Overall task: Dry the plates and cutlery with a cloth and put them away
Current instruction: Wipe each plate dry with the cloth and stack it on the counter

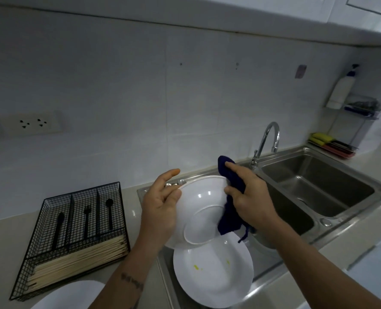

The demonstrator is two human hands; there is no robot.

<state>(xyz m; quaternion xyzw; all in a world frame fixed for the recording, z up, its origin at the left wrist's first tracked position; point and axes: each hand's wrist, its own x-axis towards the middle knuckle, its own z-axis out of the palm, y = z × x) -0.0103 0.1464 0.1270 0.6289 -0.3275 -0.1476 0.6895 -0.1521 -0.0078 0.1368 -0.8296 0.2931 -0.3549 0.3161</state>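
A: Report the position of the plate.

B: My left hand (160, 210) holds a white plate (198, 210) tilted above the sink (318, 188), underside toward me. My left fingers (170, 194) are curled against its left rim, with the index finger lifted clear above the edge.

A: State of the right hand?

B: My right hand (249, 197) grips a dark blue cloth (229, 210) and presses it against the right side of the plate. The fingers are clamped on the cloth, the index finger extended along its top fold. A loose end of the cloth hangs below the plate.

A: Other plates?

B: A second white plate (211, 275) lies below the held one, partly over the sink's left basin, with small yellow-green specks on it. Part of a third white plate (73, 295) shows on the counter (2, 253) at the bottom left.

A: Cutlery?

B: A black wire tray (40, 230) sits on the counter left of the sink. Its three upper compartments each contain one black utensil; the long lower compartment holds pale chopsticks (78, 262).
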